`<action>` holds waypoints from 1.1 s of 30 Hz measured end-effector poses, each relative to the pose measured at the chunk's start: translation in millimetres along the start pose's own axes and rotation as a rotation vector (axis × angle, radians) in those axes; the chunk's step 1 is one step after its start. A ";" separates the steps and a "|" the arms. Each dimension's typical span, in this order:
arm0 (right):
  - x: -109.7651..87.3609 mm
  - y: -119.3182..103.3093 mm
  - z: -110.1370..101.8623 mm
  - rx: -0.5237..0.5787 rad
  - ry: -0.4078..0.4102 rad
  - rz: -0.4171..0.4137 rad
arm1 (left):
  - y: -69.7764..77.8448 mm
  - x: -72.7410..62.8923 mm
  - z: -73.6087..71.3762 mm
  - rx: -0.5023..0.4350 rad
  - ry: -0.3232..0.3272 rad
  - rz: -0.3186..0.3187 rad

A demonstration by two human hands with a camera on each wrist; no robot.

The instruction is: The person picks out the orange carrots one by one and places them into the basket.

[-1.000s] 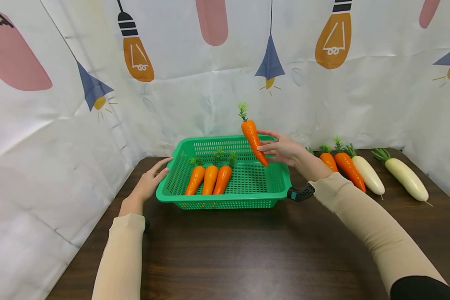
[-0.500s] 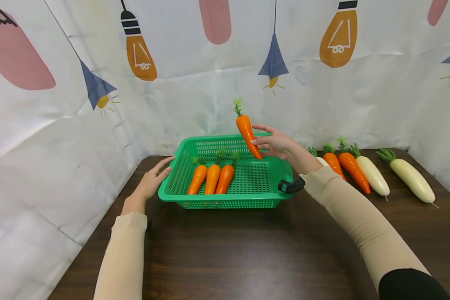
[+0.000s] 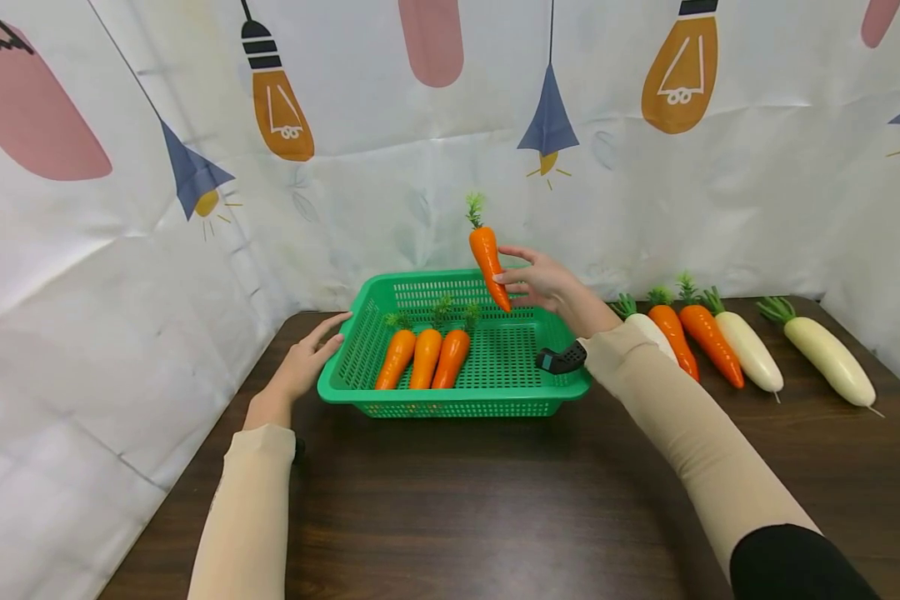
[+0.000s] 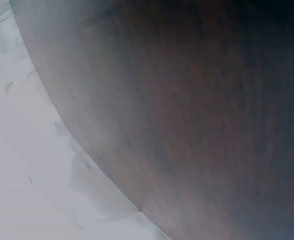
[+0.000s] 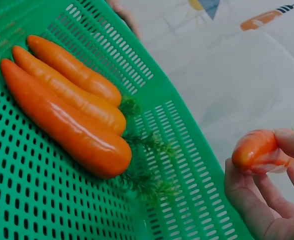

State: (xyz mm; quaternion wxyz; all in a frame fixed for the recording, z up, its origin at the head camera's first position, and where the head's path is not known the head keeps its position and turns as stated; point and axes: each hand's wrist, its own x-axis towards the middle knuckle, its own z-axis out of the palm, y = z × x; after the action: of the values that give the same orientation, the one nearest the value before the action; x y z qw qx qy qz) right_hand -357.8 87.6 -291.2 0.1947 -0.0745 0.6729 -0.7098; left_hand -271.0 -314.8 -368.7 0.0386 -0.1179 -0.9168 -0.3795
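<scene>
Above the right part of the green basket (image 3: 450, 402), my right hand (image 3: 543, 283) pinches a carrot (image 3: 487, 257) between thumb and fingers. The carrot tilts with its leafy top up and its tip down; the right wrist view shows it (image 5: 254, 152) tip-on. Three carrots (image 3: 424, 358) lie side by side in the basket's left half, their green tops toward the back wall. My left hand (image 3: 300, 367) rests at the basket's left rim with fingers extended. The left wrist view shows only tabletop and backdrop cloth.
On the dark wooden table (image 3: 450, 500), right of the basket, lie two more carrots (image 3: 708, 337) and three white radishes (image 3: 828, 358), one partly behind the right forearm. A printed cloth (image 3: 420, 200) hangs close behind the basket and along the left side.
My right hand has carried the carrot leftward and slightly up over the basket. The left hand stays at the rim. The view has shifted slightly.
</scene>
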 end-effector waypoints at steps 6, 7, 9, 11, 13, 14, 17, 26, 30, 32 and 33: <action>6.1 0.9 1.4 0.002 -0.007 0.012 | 0.8 0.8 0.0 0.001 -0.002 0.003; 6.7 1.1 1.2 -0.004 -0.013 0.012 | 1.0 0.9 0.0 0.001 -0.002 0.004; 8.0 1.9 1.0 -0.014 -0.043 0.014 | 1.1 1.2 -0.1 -0.001 -0.001 0.003; 8.3 2.4 1.3 -0.025 -0.085 0.016 | 0.9 1.4 -0.1 -0.001 -0.002 0.002; 8.5 3.0 2.1 -0.027 -0.131 0.021 | 0.5 1.5 0.0 0.000 -0.003 0.000; 8.5 3.1 2.6 -0.026 -0.153 0.023 | 0.3 1.5 0.0 0.000 -0.003 -0.002; 7.7 3.1 3.8 -0.034 -0.209 0.030 | -0.2 1.4 0.0 0.001 -0.003 -0.003; 7.4 5.4 1.9 -0.141 -0.307 0.070 | 1.8 1.4 -0.5 0.002 -0.002 -0.003; 6.8 5.6 0.8 -0.175 -0.297 0.092 | 1.9 1.3 -0.7 0.005 -0.003 -0.007; 6.2 6.0 0.9 -0.190 -0.282 0.111 | 1.4 1.1 -0.6 0.007 -0.003 -0.009; 6.0 6.5 1.1 -0.193 -0.277 0.121 | 1.1 0.9 -0.5 0.011 -0.003 -0.011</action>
State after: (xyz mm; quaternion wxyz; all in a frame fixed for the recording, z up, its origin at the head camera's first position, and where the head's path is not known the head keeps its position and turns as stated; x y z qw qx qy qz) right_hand -361.7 84.3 -298.4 0.3197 -0.1493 0.7078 -0.6120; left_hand -271.6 -314.3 -367.4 0.0357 -0.1134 -0.9196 -0.3744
